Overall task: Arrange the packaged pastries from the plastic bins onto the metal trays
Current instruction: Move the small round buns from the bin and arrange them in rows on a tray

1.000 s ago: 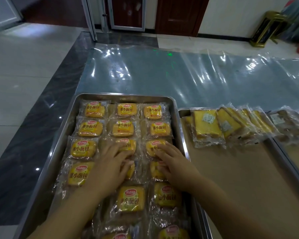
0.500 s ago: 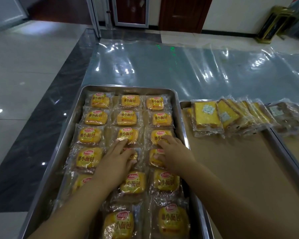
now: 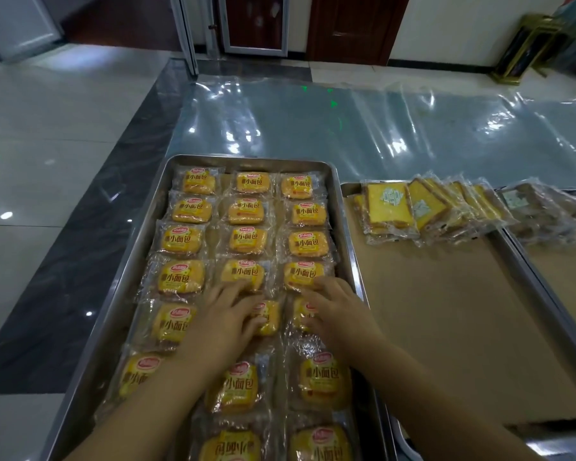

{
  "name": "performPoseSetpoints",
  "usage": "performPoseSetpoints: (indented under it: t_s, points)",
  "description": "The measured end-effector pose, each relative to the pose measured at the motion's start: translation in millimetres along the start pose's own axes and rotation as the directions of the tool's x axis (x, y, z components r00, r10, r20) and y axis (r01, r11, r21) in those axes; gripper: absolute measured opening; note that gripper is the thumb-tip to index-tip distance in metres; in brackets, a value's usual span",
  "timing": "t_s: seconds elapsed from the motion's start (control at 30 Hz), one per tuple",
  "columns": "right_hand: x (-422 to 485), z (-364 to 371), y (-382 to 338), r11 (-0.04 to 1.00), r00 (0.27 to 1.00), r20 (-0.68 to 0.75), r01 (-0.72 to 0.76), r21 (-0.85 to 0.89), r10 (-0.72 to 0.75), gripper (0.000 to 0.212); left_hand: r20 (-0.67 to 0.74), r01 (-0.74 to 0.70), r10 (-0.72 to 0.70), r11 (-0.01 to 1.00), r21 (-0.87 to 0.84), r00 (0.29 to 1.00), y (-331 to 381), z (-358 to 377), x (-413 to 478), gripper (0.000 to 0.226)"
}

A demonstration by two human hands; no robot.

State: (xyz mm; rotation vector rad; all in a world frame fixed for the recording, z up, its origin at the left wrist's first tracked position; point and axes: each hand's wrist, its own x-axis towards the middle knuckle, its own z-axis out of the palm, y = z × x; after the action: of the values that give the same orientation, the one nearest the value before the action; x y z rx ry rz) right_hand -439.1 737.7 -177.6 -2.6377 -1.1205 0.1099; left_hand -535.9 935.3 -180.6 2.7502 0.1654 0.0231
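Observation:
A metal tray (image 3: 167,207) on the floor holds several packaged yellow buns (image 3: 246,239) in three columns. My left hand (image 3: 223,314) lies flat on a bun in the middle column, fingers straight and spread. My right hand (image 3: 336,311) presses flat on a bun in the right column (image 3: 301,314), its fingertips touching the bun above. A second metal tray (image 3: 539,294) to the right is lined with brown paper and carries a row of packaged cake slices (image 3: 413,207) along its far edge.
A third tray (image 3: 566,261) with darker packaged pastries (image 3: 539,211) shows at the far right. A clear plastic sheet (image 3: 346,128) covers the floor beyond the trays. Doors and a gold stand (image 3: 526,48) line the far wall.
The view has shifted, so the tray sits lower and further right in frame. Both hands stay flat on buns in the middle of the tray, about one row nearer to me than before.

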Motion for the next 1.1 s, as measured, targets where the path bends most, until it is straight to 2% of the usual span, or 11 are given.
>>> performPoseSetpoints:
  t_s: [0.1,0.2,0.3,0.43,0.57,0.63,0.73,0.8,0.93,1.03,1.1]
  points:
    - [-7.9,5.9,1.1,0.999,0.996,0.081,-0.043,0.027,0.041,0.048,0.093,0.027,-0.033,0.998,0.06,0.995,-0.2,8.5,-9.8,0.045]
    - [-9.9,3.6,1.1,0.997,0.993,0.11,-0.056,0.06,0.05,0.044,0.106,0.052,-0.056,0.998,0.042,0.993,-2.1,10.2,-14.6,0.044]
    - [-9.1,2.0,-0.3,0.992,0.977,0.197,-0.101,0.072,0.085,0.049,0.117,0.046,-0.051,0.998,0.041,0.992,-1.5,7.7,-15.0,0.038]
    - [-4.9,0.4,-3.6,0.992,0.955,0.273,-0.123,0.014,0.114,0.049,0.181,0.061,-0.074,0.995,0.073,0.981,0.9,4.6,-10.4,0.034]
    - [-7.4,-0.1,-5.4,0.991,0.951,0.278,-0.131,-0.024,0.133,0.05,0.238,0.098,-0.104,0.995,0.036,0.966,5.6,0.6,-4.7,0.032]
    - [-8.1,0.6,-5.7,0.992,0.959,0.257,-0.105,-0.062,0.118,0.053,0.215,0.096,-0.099,0.995,0.025,0.971,5.9,-1.4,-3.0,0.034]
    - [-5.1,1.3,-4.3,0.997,0.972,0.23,-0.041,-0.061,0.054,0.066,0.112,0.083,-0.086,0.996,0.031,0.99,3.6,-1.7,-1.2,0.057]
    - [-1.0,0.5,-1.7,0.999,0.962,0.273,-0.014,-0.034,0.022,0.07,0.13,0.091,-0.095,0.995,0.034,0.987,2.0,0.6,1.4,0.067]
    - [3.4,-1.4,2.8,0.998,0.944,0.328,-0.057,0.017,0.048,0.06,0.254,0.099,-0.113,0.993,0.067,0.961,3.2,6.5,6.4,0.064]
    - [-0.2,-2.0,2.6,0.998,0.958,0.282,-0.053,0.017,0.046,0.056,0.243,0.099,-0.102,0.995,0.027,0.965,6.8,7.2,5.5,0.06]
    - [-7.3,-3.5,1.0,0.999,0.978,0.206,-0.032,0.026,0.026,0.056,0.188,0.099,-0.096,0.995,-0.004,0.978,10.2,5.6,1.7,0.059]
